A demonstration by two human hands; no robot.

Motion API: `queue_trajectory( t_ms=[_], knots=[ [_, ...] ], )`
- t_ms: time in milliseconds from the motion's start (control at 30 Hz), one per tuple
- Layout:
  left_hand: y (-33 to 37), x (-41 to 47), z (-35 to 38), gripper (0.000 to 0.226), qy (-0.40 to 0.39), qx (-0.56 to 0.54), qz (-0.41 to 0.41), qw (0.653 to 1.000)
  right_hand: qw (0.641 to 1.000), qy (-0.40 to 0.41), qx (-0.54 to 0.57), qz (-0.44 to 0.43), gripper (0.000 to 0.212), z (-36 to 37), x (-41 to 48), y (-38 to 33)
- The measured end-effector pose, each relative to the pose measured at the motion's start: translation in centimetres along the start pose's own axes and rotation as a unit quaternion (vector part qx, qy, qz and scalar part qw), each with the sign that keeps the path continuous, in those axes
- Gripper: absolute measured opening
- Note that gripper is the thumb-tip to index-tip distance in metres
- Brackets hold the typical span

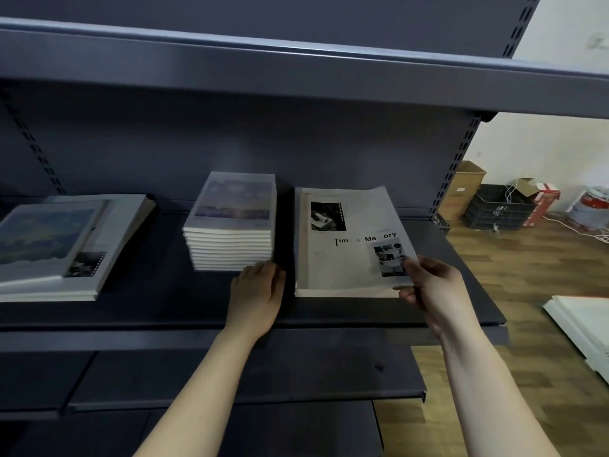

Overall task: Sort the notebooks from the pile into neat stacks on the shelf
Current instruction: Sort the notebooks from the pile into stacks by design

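Three groups of notebooks lie on the dark grey shelf [164, 305]. A tall neat stack [230, 222] with a purple sky cover stands in the middle. My left hand [257, 291] rests against its front right corner with relaxed fingers. To the right lies a low stack, and my right hand [431, 285] pinches the front right corner of its top white "Time & Memory" notebook [349, 239], which sits slightly lifted and skewed. At the left an untidy pile [62, 245] has a landscape-cover notebook on top of wider white ones.
An upper shelf [296, 70] overhangs the notebooks. Lower shelf boards [230, 374] jut out below my arms. At the right are wooden floor, cardboard boxes [461, 189], a black crate [497, 206] and white boards [583, 328].
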State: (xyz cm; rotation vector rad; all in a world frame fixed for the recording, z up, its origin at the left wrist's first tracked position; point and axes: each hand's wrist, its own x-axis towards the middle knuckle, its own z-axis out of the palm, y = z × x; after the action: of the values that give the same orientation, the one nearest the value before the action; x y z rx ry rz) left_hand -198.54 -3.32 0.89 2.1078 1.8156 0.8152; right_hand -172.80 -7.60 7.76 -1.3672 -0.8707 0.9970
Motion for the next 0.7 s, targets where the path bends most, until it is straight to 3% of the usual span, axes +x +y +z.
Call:
queue_trajectory(
  t_ms=[133, 233, 367, 500, 700],
  knots=[
    [0.0, -0.1, 0.7, 0.033, 0.013, 0.064, 0.014, 0.998, 0.979, 0.047, -0.185, -0.068, 0.009, -0.6, 0.7, 1.2],
    [-0.1, -0.1, 0.7, 0.034, 0.018, 0.062, 0.012, 0.998, 0.934, 0.095, -0.316, -0.133, 0.035, -1.0, 0.7, 1.8],
    [-0.1, -0.2, 0.7, 0.033, 0.026, 0.067, 0.014, 0.997, 0.926, 0.035, -0.334, -0.172, 0.029, -0.9, -0.3, 1.8],
    [0.1, -0.4, 0.8, 0.033, 0.036, 0.077, 0.016, 0.996, 0.925, -0.007, -0.344, -0.165, 0.053, -1.0, -0.6, 2.5],
    [0.1, -0.4, 1.0, 0.033, 0.035, 0.095, 0.021, 0.995, 0.924, -0.008, -0.340, -0.174, 0.061, -1.0, -0.2, 2.7]
  ],
)
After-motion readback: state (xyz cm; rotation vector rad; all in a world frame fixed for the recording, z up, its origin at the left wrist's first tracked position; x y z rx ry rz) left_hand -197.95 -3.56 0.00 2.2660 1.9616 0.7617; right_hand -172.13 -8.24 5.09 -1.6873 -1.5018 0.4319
